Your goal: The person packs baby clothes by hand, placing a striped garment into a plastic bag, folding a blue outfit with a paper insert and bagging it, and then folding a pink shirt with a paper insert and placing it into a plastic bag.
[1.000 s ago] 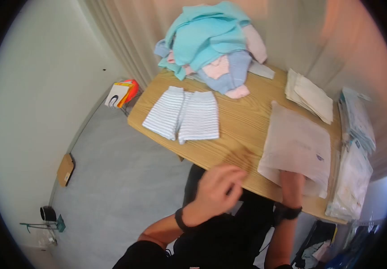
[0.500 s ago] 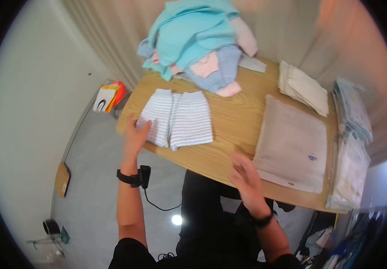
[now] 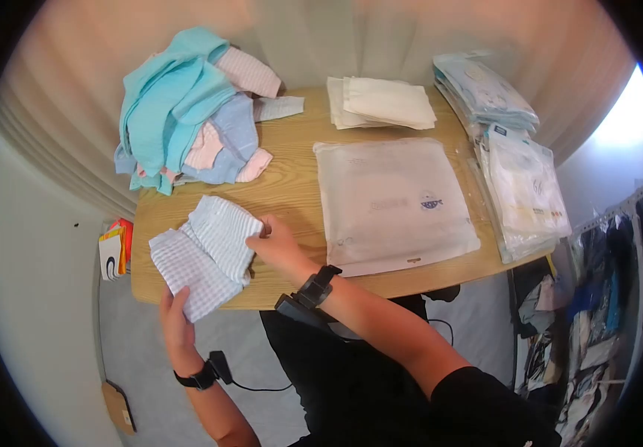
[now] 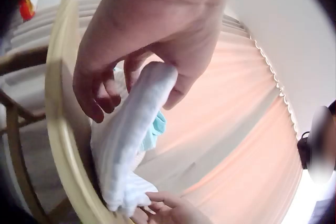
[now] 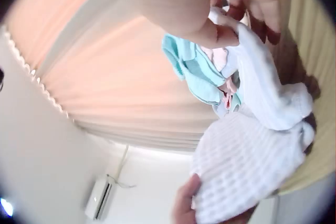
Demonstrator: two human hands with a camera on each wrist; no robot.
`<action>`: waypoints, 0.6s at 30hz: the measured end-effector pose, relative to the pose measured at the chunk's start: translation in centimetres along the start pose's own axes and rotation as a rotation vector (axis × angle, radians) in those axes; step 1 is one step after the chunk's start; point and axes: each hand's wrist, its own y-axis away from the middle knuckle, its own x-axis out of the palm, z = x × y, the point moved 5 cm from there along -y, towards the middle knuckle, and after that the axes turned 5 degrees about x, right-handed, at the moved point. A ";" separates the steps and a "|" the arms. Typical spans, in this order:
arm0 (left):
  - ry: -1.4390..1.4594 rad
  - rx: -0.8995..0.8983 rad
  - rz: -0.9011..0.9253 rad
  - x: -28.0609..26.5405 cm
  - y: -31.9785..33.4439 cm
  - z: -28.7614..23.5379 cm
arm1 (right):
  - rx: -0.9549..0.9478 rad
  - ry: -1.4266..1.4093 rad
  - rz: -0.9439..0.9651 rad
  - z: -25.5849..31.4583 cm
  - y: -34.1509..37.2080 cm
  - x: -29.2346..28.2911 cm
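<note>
The striped light shorts (image 3: 213,249) are tilted at the table's front left, partly raised. My left hand (image 3: 178,324) pinches the lower left edge, thumb on top. My right hand (image 3: 277,242) pinches the right edge near a corner. In the left wrist view, the striped cloth (image 4: 131,124) stands between the thumb and fingers of my left hand (image 4: 152,40). In the right wrist view, my right hand (image 5: 226,8) holds one end of the cloth (image 5: 247,150), and my left hand (image 5: 189,203) grips the other. A frosted flat bag (image 3: 388,201) lies right of both hands.
A heap of turquoise, blue and pink clothes (image 3: 180,104) lies at the back left of the wooden table (image 3: 292,167). Folded cream cloths (image 3: 388,102) sit at the back. Clear-bagged garments (image 3: 526,194) line the right edge. Clothes hang at the far right (image 3: 612,268).
The right hand has left the frosted bag and moved left to grip the shorts. The left hand has taken hold of them too, and they are now turned and partly lifted. The head view has shifted.
</note>
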 end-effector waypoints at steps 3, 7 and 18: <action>0.172 0.036 0.022 2.2 2.5 -0.2 | -0.257 0.043 -0.061 -0.2 2.3 -0.4; 0.217 0.135 0.153 5.9 6.7 0.3 | -0.389 0.114 0.153 3.8 11.0 -1.0; -0.343 0.593 0.305 14.0 18.1 1.5 | -0.408 -0.020 0.442 5.5 24.3 -10.4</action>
